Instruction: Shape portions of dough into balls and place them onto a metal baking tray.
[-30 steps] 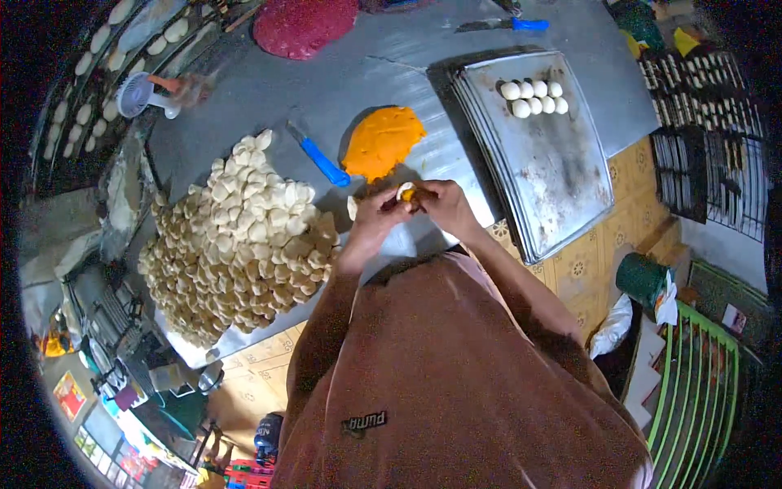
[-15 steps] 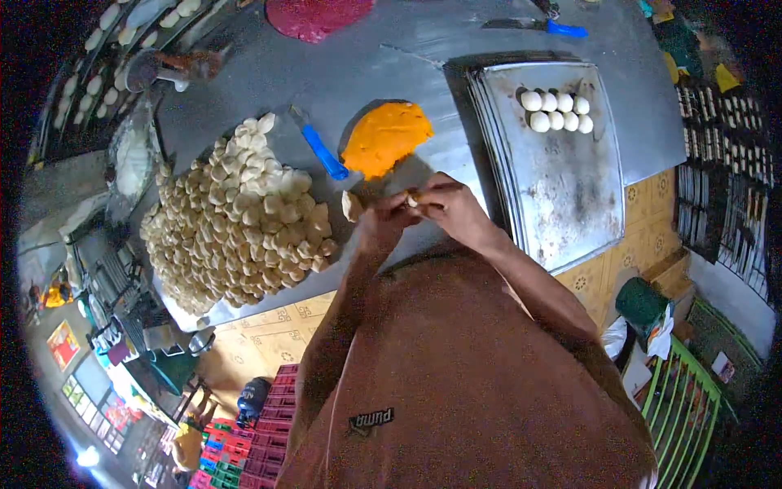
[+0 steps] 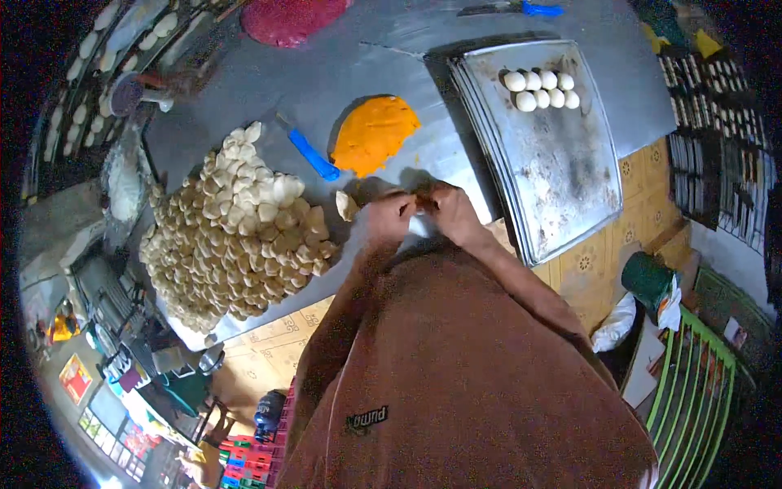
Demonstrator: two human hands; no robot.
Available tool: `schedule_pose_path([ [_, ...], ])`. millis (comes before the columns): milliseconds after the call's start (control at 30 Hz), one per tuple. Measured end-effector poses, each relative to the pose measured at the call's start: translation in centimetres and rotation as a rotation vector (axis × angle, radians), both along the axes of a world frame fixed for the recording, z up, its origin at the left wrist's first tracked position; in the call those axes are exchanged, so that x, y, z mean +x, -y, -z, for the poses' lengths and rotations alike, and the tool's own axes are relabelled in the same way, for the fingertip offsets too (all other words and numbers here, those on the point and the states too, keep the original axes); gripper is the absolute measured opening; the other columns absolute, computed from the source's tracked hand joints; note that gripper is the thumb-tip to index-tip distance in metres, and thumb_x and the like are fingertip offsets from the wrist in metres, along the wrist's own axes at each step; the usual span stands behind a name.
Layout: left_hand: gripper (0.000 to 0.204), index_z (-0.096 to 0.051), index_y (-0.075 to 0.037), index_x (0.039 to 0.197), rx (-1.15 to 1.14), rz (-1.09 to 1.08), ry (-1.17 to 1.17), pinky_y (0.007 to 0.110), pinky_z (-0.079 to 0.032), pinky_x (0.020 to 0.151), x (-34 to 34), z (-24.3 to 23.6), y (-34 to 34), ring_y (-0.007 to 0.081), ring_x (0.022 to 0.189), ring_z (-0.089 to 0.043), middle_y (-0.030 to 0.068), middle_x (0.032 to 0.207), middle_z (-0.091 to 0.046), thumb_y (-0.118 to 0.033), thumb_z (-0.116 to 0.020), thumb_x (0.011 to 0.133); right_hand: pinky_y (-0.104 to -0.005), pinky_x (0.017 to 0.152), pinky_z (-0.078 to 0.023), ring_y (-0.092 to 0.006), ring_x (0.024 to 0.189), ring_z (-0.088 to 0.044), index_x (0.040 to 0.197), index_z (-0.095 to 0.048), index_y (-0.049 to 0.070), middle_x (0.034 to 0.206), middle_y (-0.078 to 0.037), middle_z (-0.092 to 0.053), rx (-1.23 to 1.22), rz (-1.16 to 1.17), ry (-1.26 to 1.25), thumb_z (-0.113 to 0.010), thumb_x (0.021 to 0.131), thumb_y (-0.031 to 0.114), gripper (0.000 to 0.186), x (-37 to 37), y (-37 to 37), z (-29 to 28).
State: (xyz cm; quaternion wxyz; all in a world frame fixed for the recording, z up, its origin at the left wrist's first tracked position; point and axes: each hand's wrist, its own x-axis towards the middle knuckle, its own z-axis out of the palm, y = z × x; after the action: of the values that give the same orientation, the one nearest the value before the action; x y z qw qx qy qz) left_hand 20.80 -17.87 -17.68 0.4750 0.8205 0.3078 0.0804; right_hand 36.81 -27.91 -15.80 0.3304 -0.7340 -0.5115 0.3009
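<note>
My left hand (image 3: 389, 218) and my right hand (image 3: 452, 212) meet near the table's front edge, fingers pinched together. Between them is a small piece of dough, mostly covered by the fingers. Just left of my left hand lies a loose dough piece (image 3: 346, 206). A flattened orange mass of filling (image 3: 376, 134) sits beyond my hands. Beside it rests a blue-handled scraper or knife (image 3: 313, 155). To the left spreads a big heap of pale dough pieces (image 3: 236, 236).
At the right stands a stack of metal trays (image 3: 562, 179); the top one carries several white dough balls (image 3: 542, 90) in two rows. Far off are a red-pink mass (image 3: 293, 18) and another blue-handled tool (image 3: 542, 9). A plastic bag (image 3: 128, 175) lies beyond the heap.
My hands have drawn slightly apart, and the pale bit seen between the fingers is now mostly hidden. The whole view has shifted a little; the things on the table stay put.
</note>
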Motion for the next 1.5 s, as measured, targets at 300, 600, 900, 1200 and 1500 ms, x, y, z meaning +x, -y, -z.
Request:
schedule_pose_path([
  [300,0.066,-0.039,-0.014,0.151,0.153,-0.042,0.006,0.044,-0.056,0.085,-1.5,-1.1,2.3,0.0368,0.099,-0.068,0.0185,0.124,-0.066,-0.026,-0.067,0.093,-0.0388,0.067,-0.052,-0.0313,0.071,-0.065,0.096,-0.069,0.003,0.08,-0.02,-0.065,0.086,0.197,-0.432,-0.067,0.077,0.013,0.021,-1.3,0.7,1.6],
  [600,0.048,-0.058,-0.002,0.132,-0.508,-0.407,0.263,0.031,-0.056,0.082,0.5,0.5,0.8,0.0173,0.092,-0.068,0.0116,0.111,-0.071,-0.014,-0.074,0.089,-0.0315,0.079,-0.053,-0.0184,0.091,-0.065,0.126,-0.061,-0.001,0.101,-0.014,-0.068,-0.029,0.362,-0.349,-0.068,0.09,0.011,0.038,-0.3,0.9,-1.6],
  [900,0.046,-0.048,-0.006,0.145,-0.691,-0.051,0.075,0.028,-0.049,0.086,8.7,-3.0,1.0,0.0127,0.098,-0.055,0.0061,0.128,-0.058,-0.017,-0.059,0.101,-0.033,0.066,-0.053,-0.0176,0.076,-0.068,0.102,-0.073,0.003,0.089,-0.011,-0.073,0.191,0.352,-0.149,-0.069,0.087,0.007,0.017,12.8,2.3,-6.6],
  [1200,0.034,-0.059,-0.003,0.132,-0.47,-0.218,0.129,0.031,-0.052,0.083,4.6,-2.8,0.1,0.0143,0.094,-0.062,0.0085,0.119,-0.066,-0.019,-0.05,0.103,-0.0345,0.071,-0.054,-0.0189,0.084,-0.068,0.124,-0.064,0.001,0.097,-0.017,-0.071,-0.196,0.476,0.061,-0.069,0.091,0.02,0.038,39.5,1.3,-3.3],
  [1500,0.032,-0.063,0.001,0.115,0.256,-0.369,0.013,0.048,-0.05,0.085,-7.8,-1.3,-4.9,0.0419,0.099,-0.059,0.0214,0.106,-0.064,-0.011,-0.069,0.085,-0.0357,0.068,-0.052,-0.0196,0.077,-0.065,0.116,-0.064,0.001,0.095,-0.014,-0.071,0.238,0.497,0.337,-0.063,0.094,0.011,0.025,21.9,1.1,-5.9],
])
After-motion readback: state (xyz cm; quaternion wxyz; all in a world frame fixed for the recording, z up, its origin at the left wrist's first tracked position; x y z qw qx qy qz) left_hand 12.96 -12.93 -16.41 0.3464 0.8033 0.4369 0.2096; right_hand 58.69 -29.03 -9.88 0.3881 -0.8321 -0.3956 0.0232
